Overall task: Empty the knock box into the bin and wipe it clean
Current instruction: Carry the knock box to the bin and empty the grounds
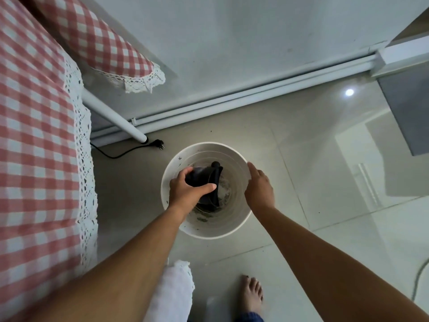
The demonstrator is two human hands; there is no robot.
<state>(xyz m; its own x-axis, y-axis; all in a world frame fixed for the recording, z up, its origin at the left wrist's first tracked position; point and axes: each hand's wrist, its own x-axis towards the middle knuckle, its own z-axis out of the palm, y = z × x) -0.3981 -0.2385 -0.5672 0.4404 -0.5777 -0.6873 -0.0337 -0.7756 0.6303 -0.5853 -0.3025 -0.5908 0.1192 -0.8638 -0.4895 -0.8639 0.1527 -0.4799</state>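
A round white bin (234, 223) stands on the tiled floor below me, its inside smeared with dark grounds. My left hand (186, 190) grips a black knock box (204, 176) and holds it tipped on its side over the bin's mouth, with the knock bar across its opening. My right hand (258, 188) rests on the bin's right rim, fingers laid over the edge. The bottom of the bin is mostly hidden by the box and my left hand.
A table with a red-checked, lace-edged cloth (34, 135) fills the left side, and its white leg (116, 115) lands near the bin. A black power cord and plug (139, 147) lie on the floor behind the bin. My bare foot (251, 295) stands at the lower middle.
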